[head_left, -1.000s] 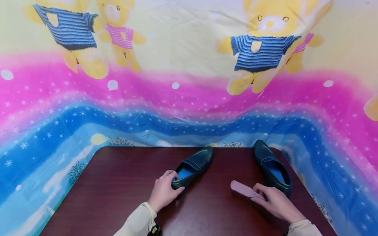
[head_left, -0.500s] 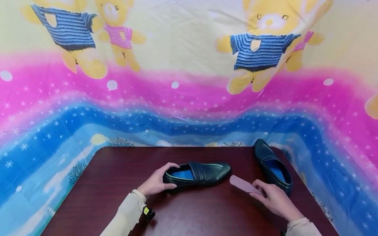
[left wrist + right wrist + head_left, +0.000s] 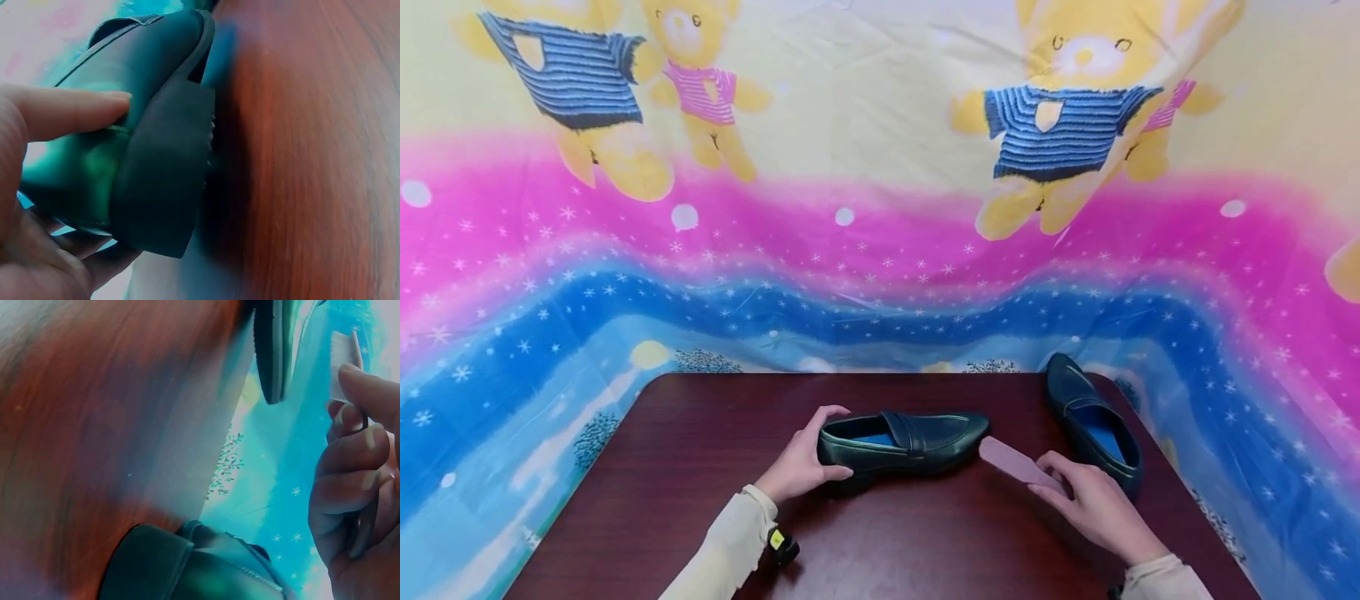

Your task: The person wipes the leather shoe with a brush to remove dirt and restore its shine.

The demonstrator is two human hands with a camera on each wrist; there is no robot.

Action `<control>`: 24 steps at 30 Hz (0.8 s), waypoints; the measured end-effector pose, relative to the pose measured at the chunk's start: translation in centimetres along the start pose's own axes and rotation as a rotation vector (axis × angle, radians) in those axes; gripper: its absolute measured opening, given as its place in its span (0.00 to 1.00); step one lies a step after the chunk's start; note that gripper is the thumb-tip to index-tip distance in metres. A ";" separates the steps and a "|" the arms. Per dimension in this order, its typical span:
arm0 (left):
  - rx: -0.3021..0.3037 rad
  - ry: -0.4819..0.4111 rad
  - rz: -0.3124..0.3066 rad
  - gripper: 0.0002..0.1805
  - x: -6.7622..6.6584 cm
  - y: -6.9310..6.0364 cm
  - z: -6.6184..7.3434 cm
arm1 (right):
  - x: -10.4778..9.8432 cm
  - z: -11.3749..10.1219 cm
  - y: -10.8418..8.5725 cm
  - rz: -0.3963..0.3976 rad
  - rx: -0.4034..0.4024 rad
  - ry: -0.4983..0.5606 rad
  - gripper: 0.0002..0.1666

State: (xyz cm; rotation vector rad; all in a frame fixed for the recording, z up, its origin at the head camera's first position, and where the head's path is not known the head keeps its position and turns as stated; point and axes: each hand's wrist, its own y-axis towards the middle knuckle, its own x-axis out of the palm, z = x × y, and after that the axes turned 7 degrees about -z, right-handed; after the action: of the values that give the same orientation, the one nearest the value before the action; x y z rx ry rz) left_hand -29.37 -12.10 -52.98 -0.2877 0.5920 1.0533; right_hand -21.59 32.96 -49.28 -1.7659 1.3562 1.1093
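In the head view my left hand (image 3: 800, 462) grips the heel end of a dark green leather loafer (image 3: 936, 440), thumb on the near side. Its toe points right, and a blue insole shows inside. From the left wrist, the loafer's block heel (image 3: 165, 169) appears raised off the table, with a shadow beneath. My right hand (image 3: 1093, 504) holds a pale pink brush (image 3: 1011, 461) by its handle, its head close to the loafer's toe. White bristles (image 3: 340, 359) show in the right wrist view. Whether the bristles touch the loafer cannot be seen clearly.
A matching loafer (image 3: 1090, 425) stands at the table's right edge, just behind my right hand, toe pointing away. The dark red-brown table (image 3: 700, 467) ends at a hanging cloth (image 3: 850, 267) printed with bears and snowflakes, at the back and sides.
My left hand has swung the loafer from pointing away to pointing right, drawn it nearer, then tilted it slightly. My right hand has moved the brush slightly up and left, towards the toe.
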 end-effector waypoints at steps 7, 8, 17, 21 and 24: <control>-0.025 -0.187 -0.074 0.47 -0.5 0.0 0.3 | -0.3 -1.6 -0.2 0.088 -0.049 0.015 0.13; -0.025 -0.229 -0.093 0.47 -0.5 0.1 0.2 | -0.2 -1.8 -0.2 0.100 -0.056 0.016 0.13; -0.030 -0.364 -0.166 0.40 -0.1 0.9 -1.0 | -0.1 -2.9 0.2 0.185 -0.071 0.017 0.13; -0.065 -0.311 -0.168 0.39 0.3 0.9 -1.5 | 0.2 -3.0 0.5 0.166 -0.048 0.046 0.13; -0.073 -0.264 -0.164 0.45 0.5 0.9 -1.5 | 0.5 -3.0 0.7 0.147 -0.024 0.075 0.14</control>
State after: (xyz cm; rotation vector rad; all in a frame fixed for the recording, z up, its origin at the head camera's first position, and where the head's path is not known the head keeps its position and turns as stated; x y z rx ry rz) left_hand -30.49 -12.00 -54.48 -0.2513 0.2885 0.9369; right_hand -21.54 29.98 -48.37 -1.7637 1.5446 1.1513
